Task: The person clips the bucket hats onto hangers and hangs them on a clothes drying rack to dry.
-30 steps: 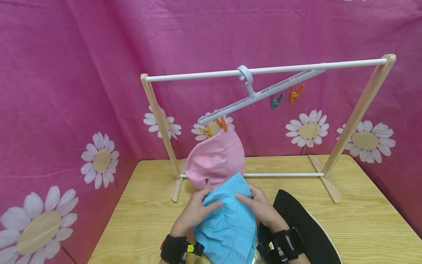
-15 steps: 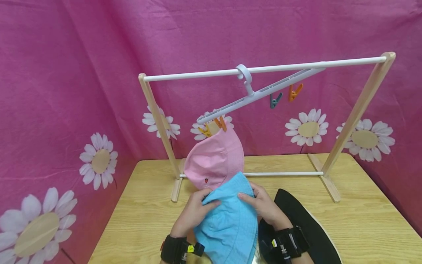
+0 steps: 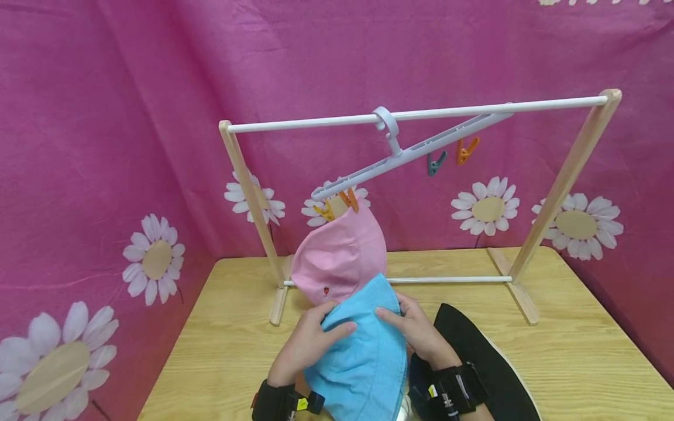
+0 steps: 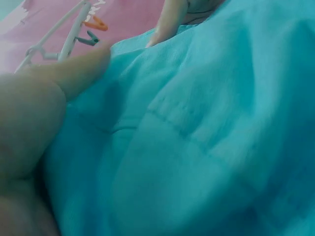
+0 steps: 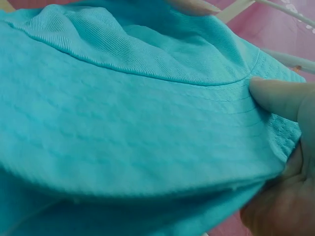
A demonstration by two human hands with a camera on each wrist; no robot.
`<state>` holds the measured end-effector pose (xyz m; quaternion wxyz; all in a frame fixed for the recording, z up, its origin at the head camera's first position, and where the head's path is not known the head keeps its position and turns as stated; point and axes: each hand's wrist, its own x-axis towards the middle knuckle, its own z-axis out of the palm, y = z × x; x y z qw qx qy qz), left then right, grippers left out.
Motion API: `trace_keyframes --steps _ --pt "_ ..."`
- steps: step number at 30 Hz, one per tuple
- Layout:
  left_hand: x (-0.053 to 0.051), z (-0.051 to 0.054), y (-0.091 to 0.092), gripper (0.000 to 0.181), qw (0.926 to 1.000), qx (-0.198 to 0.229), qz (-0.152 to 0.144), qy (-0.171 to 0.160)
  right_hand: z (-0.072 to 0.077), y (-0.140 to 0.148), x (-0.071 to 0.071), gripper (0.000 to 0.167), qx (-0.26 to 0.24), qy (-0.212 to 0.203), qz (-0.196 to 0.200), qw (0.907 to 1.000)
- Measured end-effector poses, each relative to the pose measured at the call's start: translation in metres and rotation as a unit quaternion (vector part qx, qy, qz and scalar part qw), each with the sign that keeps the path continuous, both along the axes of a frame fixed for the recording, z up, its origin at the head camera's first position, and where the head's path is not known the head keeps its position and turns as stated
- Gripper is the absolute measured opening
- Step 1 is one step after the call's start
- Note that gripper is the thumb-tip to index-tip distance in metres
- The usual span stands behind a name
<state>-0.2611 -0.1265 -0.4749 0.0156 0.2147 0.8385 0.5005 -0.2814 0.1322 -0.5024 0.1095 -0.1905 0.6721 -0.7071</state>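
Apparently in a readying step: arranging the sky-blue cotton bucket hat point(image 3: 363, 356) between two hands, with no clip visible on it yet. Held up over the near part of the pale wood-grain surface point(image 3: 210, 351), stitched brim toward the right, one corner pointing upward; overlapping in the head view the lower edge of the pink fabric bucket hat point(image 3: 342, 251), with no way to tell whether touching it.

For the next move, probably right to lift the blue hat by its edge toward the small grey-green plastic clip point(image 3: 433, 165) and the small orange plastic clip point(image 3: 463, 153), both hanging with nothing in them from the higher, right half of the pale grey plastic hanger point(image 3: 413, 153). Likely to call for holding on with one hand, freeing the other to squeeze a clip, and working gently, given a hanger tilted down at the left and merely hooked over the white rod point(image 3: 474, 110).

As for pose: reaching forward with both forearms angled inward, wrists in black straps point(image 3: 460, 386). With the left hand point(image 3: 305, 340), pinching the cloth at the upper left, thumb laid across the front, other fingers mostly hidden behind. With the right hand point(image 3: 419, 331), pinching the brim, thumb on top, fingers underneath.
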Motion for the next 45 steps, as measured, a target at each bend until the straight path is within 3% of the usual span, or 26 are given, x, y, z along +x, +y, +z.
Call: trace_keyframes --steps 7,15,20,30,36,45 --pt "0.002 0.008 0.003 0.022 0.9997 0.005 0.021 0.014 0.006 -0.004 0.001 0.056 -0.004 -0.005 0.001 1.0" --pt "0.004 0.018 0.009 0.031 0.9998 0.005 0.007 0.015 0.011 0.002 0.004 0.056 -0.027 -0.021 -0.02 0.9992" --pt "0.001 0.024 0.016 0.028 0.9995 0.009 0.005 0.029 0.016 0.007 0.001 0.058 -0.042 -0.023 -0.028 0.9984" --pt "0.002 0.039 0.027 0.029 0.9985 -0.006 0.005 0.053 0.026 0.017 -0.003 0.058 -0.033 -0.042 -0.037 0.9979" --pt "-0.003 0.048 0.036 0.036 0.9975 -0.023 0.002 0.067 0.036 0.023 -0.006 0.057 -0.03 -0.054 -0.055 0.9966" --pt "-0.013 0.063 0.049 0.041 0.9914 -0.047 -0.014 0.121 0.04 0.035 -0.018 0.058 -0.02 -0.056 -0.069 0.9959"
